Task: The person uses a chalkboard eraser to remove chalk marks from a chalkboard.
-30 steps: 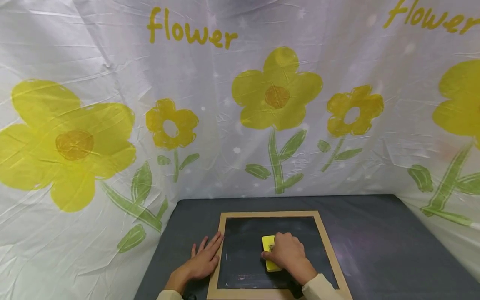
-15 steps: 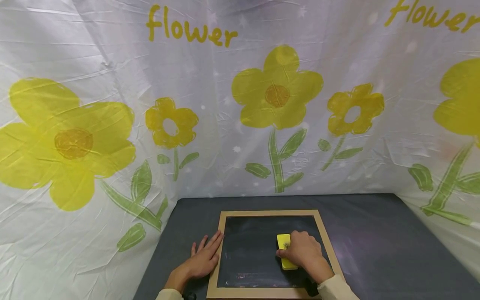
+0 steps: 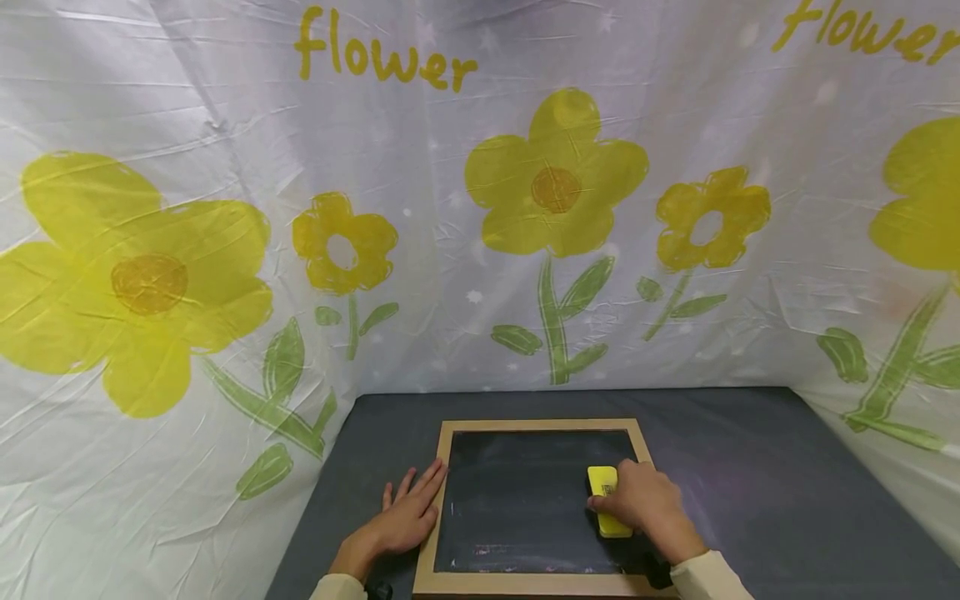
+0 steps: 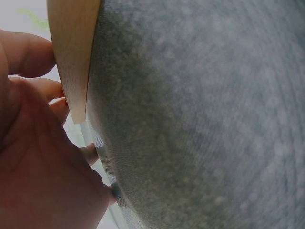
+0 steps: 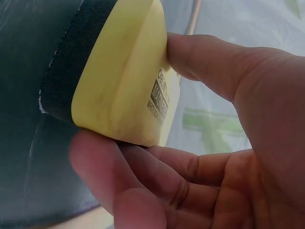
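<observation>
A wood-framed blackboard (image 3: 517,500) lies on the dark table, with faint chalk marks near its front edge. My right hand (image 3: 648,508) grips a yellow board eraser (image 3: 604,483) near the board's right side. In the right wrist view the eraser (image 5: 119,71) sits between thumb and fingers, its dark felt side against the board and chalk dust along the felt's edge. My left hand (image 3: 402,521) lies at the left side of the frame, fingers spread and fingertips on the wood. The left wrist view shows that hand (image 4: 47,157) beside the frame's wooden edge (image 4: 76,57).
The dark-covered table (image 3: 750,500) stretches to both sides of the board. Behind it hangs a white curtain (image 3: 442,333) printed with yellow flowers and the word "flower".
My right hand has slid the eraser rightward across the board, from the middle to near the right frame edge. The left hand has stayed in place.
</observation>
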Demonstrator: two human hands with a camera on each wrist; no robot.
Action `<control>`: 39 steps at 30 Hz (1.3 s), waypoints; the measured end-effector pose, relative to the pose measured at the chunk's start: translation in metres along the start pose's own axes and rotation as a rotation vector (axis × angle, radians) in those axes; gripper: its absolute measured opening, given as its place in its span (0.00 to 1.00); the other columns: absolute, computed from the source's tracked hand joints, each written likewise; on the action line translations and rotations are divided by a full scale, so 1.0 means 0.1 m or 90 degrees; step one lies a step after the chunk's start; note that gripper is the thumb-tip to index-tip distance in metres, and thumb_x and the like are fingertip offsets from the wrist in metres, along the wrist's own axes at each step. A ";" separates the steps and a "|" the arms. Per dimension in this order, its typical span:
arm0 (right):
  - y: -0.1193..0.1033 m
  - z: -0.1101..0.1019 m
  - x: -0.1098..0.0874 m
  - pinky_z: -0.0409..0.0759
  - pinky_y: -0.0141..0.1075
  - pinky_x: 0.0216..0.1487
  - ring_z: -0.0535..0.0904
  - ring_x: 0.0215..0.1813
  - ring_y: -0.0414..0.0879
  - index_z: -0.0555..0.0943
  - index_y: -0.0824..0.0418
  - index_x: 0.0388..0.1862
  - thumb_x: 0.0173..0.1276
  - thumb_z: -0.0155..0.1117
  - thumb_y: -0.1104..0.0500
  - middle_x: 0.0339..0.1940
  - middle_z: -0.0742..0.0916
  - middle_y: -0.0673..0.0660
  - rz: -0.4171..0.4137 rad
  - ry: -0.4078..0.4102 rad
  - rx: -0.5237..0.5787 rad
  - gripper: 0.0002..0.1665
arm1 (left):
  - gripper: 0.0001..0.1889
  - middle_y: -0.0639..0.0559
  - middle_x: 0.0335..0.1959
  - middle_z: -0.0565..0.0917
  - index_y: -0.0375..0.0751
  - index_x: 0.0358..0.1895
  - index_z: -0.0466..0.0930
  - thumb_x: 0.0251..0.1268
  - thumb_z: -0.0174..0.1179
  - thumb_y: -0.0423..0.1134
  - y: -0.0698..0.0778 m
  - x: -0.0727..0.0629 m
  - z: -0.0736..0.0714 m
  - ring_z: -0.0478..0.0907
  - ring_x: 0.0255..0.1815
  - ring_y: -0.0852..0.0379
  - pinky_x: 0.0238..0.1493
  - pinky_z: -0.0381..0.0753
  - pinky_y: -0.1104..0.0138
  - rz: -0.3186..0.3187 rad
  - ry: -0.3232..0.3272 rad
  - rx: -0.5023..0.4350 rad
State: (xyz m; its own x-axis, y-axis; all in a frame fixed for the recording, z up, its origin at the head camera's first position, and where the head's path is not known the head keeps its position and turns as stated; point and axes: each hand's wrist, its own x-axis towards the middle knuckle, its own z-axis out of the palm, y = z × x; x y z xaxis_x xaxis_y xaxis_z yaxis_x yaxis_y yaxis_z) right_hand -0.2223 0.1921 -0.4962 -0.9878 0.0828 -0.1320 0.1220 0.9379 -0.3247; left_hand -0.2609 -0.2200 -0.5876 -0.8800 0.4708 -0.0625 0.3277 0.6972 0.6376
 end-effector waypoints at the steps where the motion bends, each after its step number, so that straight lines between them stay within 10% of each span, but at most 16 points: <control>1: 0.02 -0.01 0.00 0.80 0.44 0.26 0.81 0.22 0.50 0.84 0.67 0.45 0.59 0.84 0.32 0.28 0.83 0.57 0.006 -0.005 0.001 0.40 | 0.35 0.53 0.94 0.46 0.57 0.93 0.48 0.89 0.44 0.48 -0.02 0.01 0.01 0.35 0.89 0.19 0.71 0.21 0.16 0.003 0.003 0.002; 39: 0.38 -0.18 0.04 0.80 0.48 0.35 0.80 0.34 0.54 0.82 0.71 0.52 0.62 0.82 0.34 0.33 0.83 0.59 0.060 -0.054 -0.016 0.43 | 0.34 0.55 0.94 0.50 0.54 0.91 0.54 0.88 0.47 0.45 0.08 -0.05 -0.03 0.40 0.89 0.21 0.72 0.24 0.16 0.001 0.017 -0.014</control>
State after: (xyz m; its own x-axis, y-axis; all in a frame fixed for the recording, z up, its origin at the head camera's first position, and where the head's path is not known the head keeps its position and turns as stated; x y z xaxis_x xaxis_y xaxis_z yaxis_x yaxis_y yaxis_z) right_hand -0.2232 0.2343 -0.4922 -0.9603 0.1428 -0.2395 0.2100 0.9355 -0.2843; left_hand -0.2547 -0.2185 -0.5801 -0.8888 0.4565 -0.0413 0.3214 0.6849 0.6539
